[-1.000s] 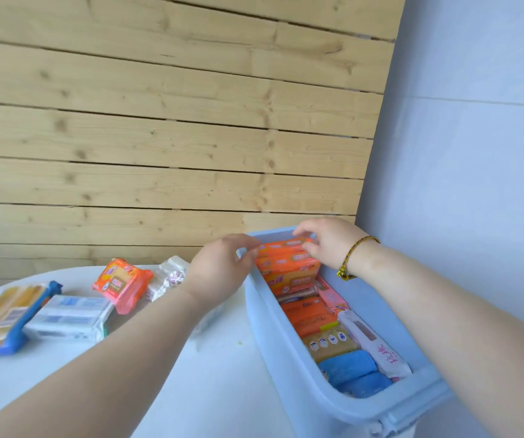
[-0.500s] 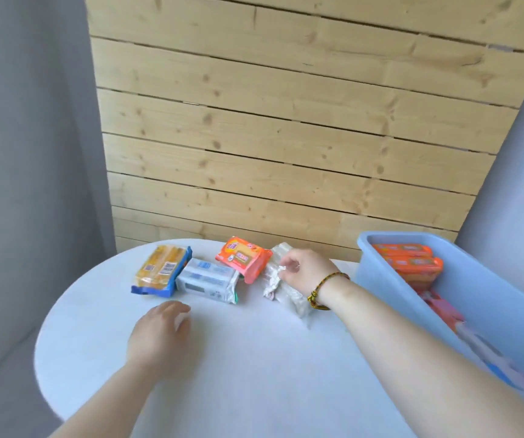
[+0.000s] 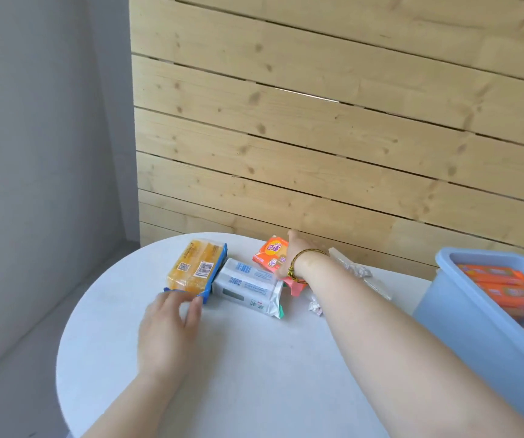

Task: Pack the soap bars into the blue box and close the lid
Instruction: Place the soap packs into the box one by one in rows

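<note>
Left hand lies open on the table, fingertips touching the near end of the yellow pack. Right hand is on the orange pack, but whether it grips can't be told. The white pack lies between those two, and the blue box stands at the right with orange bars inside.

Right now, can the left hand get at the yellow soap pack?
Probably yes. The left hand is at the near edge of the yellow soap pack, with nothing between them; the white pack lies beside it, not over it.
</note>
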